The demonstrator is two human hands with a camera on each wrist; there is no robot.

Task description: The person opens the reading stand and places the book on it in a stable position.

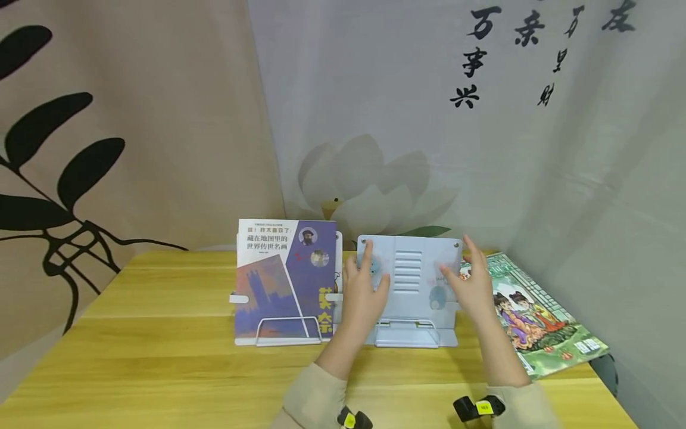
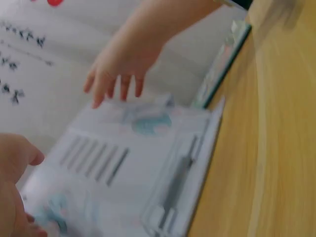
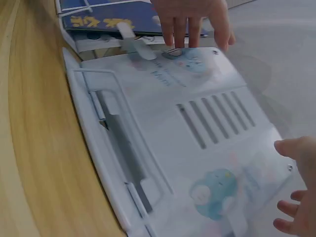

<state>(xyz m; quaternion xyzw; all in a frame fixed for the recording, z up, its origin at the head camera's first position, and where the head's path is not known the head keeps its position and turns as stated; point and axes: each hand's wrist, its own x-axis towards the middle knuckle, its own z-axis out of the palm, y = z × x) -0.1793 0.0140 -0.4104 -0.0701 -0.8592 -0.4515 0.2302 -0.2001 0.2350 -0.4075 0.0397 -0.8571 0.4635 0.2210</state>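
A pale blue book stand with slots, cartoon prints and a wire page ledge stands upright on the table. My left hand is at its left side, fingers extended and spread in front of the panel. On the other side, my right hand has its thumb and fingers apart near the upper right edge. In the right wrist view, the left fingertips reach the panel's edge; whether they touch it I cannot tell. The right thumb is by a corner there. Neither hand visibly holds anything.
A second stand, left of the first, bears a purple and white book behind its wire ledge and side clips. To the right, a green illustrated magazine lies flat near the edge of the wooden table. A printed curtain hangs behind.
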